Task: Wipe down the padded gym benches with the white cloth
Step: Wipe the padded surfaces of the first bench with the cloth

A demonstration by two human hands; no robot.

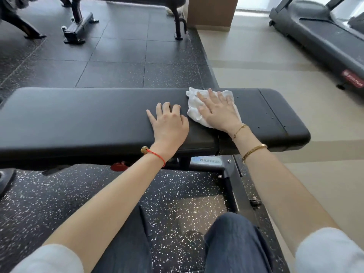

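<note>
A long black padded bench (78, 115) runs across the view in front of me. The crumpled white cloth (194, 107) lies on the pad right of centre. My right hand (218, 111) presses flat on the cloth with fingers spread, covering much of it. My left hand (169, 125) rests on the bare pad just left of the cloth, fingers slightly curled, holding nothing. The seat section of the bench (285, 115) extends to the right past a seam.
Another black bench frame (78, 26) stands on the dark rubber tiles behind. A treadmill (325, 36) sits at the upper right on the pale floor. A brown column (210, 12) is at the back. My knee in jeans (232, 243) is below the bench.
</note>
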